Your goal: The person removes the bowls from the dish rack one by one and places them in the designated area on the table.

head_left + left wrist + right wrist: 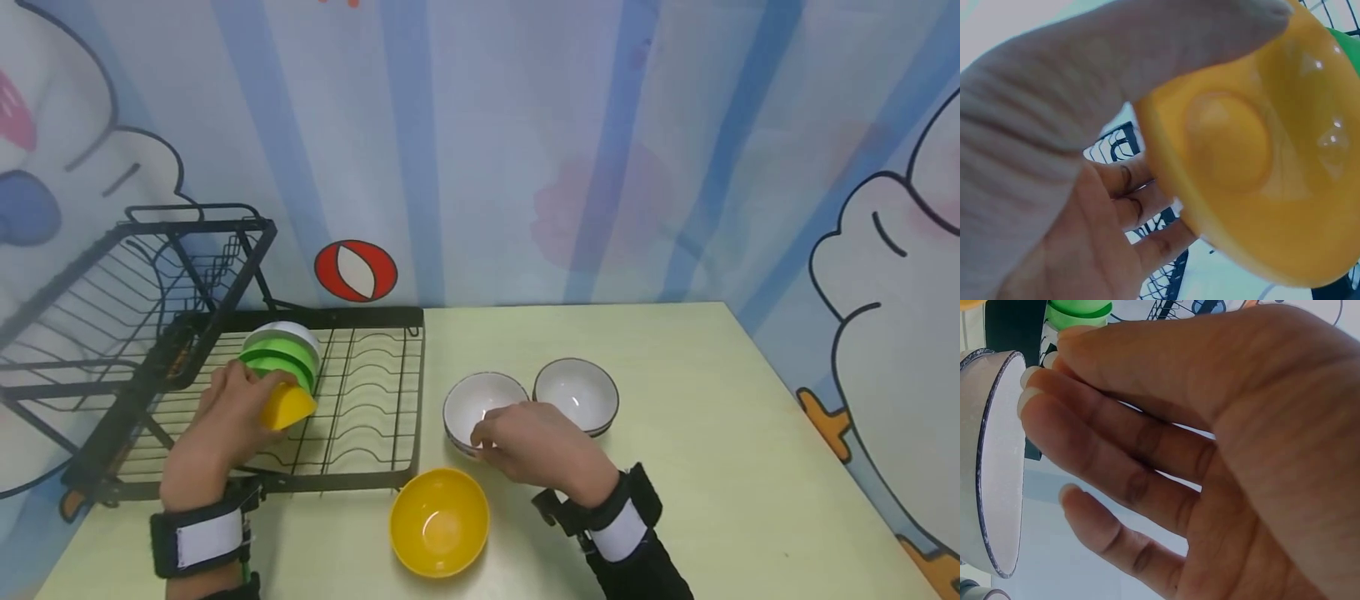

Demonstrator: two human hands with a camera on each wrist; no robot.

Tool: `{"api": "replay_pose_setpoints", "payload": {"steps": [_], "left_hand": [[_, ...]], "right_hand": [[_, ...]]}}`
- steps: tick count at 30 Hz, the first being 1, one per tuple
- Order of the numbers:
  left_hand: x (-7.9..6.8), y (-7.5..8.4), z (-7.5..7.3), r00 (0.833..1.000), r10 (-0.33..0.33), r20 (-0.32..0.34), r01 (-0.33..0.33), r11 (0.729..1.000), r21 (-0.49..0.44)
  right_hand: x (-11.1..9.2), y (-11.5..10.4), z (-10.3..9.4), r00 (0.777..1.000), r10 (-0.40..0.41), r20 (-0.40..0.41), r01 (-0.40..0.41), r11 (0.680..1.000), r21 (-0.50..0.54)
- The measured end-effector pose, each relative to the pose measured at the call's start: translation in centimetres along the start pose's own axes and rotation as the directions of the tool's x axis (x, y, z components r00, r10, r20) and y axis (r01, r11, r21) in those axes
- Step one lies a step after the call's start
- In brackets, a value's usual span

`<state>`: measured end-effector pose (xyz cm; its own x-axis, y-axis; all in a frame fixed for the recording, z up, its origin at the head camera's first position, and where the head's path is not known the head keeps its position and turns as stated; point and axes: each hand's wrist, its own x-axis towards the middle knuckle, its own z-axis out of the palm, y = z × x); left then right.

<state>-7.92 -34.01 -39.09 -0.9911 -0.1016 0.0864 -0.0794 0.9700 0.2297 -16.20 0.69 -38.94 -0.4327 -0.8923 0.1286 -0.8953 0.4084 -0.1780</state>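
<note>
Pinching the held yellow bowl point(288, 407) between thumb and fingers, the left hand point(228, 408) is tilting it on edge above the dish rack point(375, 481). The bowl is lying to the right of that palm, just on the near side of the green bowls point(258, 364), well apart from the right hand point(547, 442) (being round, it is showing no long axis). The right hand is hovering by the left dark-rimmed bowl point(476, 396), fingers loosely extended, gripping nothing; contact there is staying unclear. Two yellow bowls are showing, the second yellow bowl point(439, 523) resting on the table point(720, 500); seemingly two green ones and one white bowl point(288, 330) are standing racked; two dark-rimmed bowls are sitting side by side.
</note>
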Motion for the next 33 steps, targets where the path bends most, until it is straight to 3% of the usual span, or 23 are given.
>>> {"api": "replay_pose_setpoints", "payload": {"steps": [4, 11, 18, 33], "left_hand": [[-0.2, 0.4, -0.3, 0.999, 0.028, -0.018, -0.028, 1.000, 0.007], [-0.5, 2.2, -1.1, 0.985, 0.148, -0.091, -0.150, 0.989, -0.007], [-1.0, 4.1, -1.6, 0.976, 0.201, -0.078, -0.204, 0.978, -0.034], [-0.4, 5.6, -1.1, 0.960, 0.270, -0.072, -0.273, 0.961, -0.035]], "right_hand": [[0.1, 0.0, 0.1, 1.000, 0.000, 0.005, 0.000, 1.000, -0.001], [0.2, -0.1, 0.0, 1.000, 0.004, 0.030, -0.004, 1.000, 0.012], [0.2, -0.1, 0.1, 0.999, 0.026, 0.043, -0.027, 1.000, 0.003], [0.3, 0.0, 0.4, 0.996, 0.081, 0.045, -0.080, 0.997, -0.006]]}}
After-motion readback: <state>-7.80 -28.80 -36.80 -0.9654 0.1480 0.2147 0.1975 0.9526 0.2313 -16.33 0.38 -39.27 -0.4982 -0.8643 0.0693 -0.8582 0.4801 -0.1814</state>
